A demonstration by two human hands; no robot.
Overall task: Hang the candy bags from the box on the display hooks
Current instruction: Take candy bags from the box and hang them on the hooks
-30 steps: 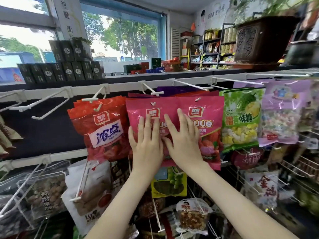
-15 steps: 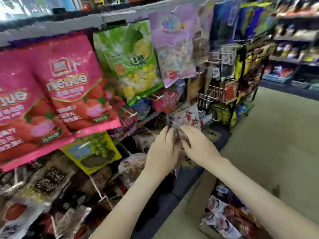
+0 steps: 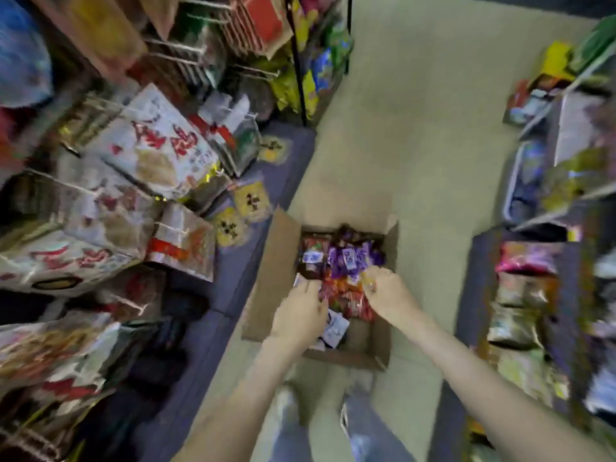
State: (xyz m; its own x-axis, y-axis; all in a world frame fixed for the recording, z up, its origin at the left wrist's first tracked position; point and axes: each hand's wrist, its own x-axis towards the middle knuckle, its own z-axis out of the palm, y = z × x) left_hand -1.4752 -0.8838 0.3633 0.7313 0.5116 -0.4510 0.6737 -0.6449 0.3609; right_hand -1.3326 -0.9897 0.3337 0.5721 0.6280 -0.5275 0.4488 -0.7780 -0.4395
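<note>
An open cardboard box (image 3: 283, 261) stands on the floor straight below me. It holds candy bags: purple ones (image 3: 348, 261) at the far end, a red-orange bag (image 3: 345, 296) in the middle, a white-blue one (image 3: 335, 328) near me. Both hands are down in the box. My left hand (image 3: 300, 316) lies at the red-orange bag's left edge with its fingers pointing down, and blur hides its hold. My right hand (image 3: 386, 295) has its fingers curled on that bag's right edge.
Hanging snack bags (image 3: 150, 151) on wire hooks fill the display rack on the left, above a dark base ledge (image 3: 230, 278). Shelves of packets (image 3: 526, 295) line the right. Pale floor (image 3: 416, 145) runs between them. My jeans (image 3: 366, 431) are just behind the box.
My view swung from the pink bags on the upper hooks down to the floor. Both hands dropped from the rack into the cardboard box.
</note>
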